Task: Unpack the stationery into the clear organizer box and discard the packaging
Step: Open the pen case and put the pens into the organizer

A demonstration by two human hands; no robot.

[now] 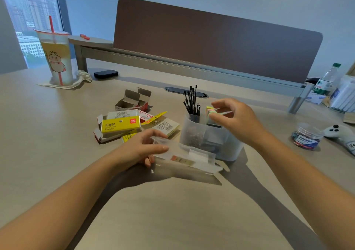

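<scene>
The right hand [233,120] pinches a coloured sticky-note block [211,111] above the organizer box [211,142]; the left hand [143,147] grips clear packaging [184,156].

An office: a desk [57,134] with a brown divider panel [211,38], a high-rise window view [28,19].

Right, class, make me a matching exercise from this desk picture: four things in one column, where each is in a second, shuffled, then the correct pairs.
Things:
1. black pens
2. pastel sticky notes
3. clear wrapper
4. drink cup

Places:
A. held by the left hand
B. far left of the desk, on a napkin
C. standing in the organizer box
D. pinched in the right hand

Pairs: 1-C, 2-D, 3-A, 4-B
</scene>
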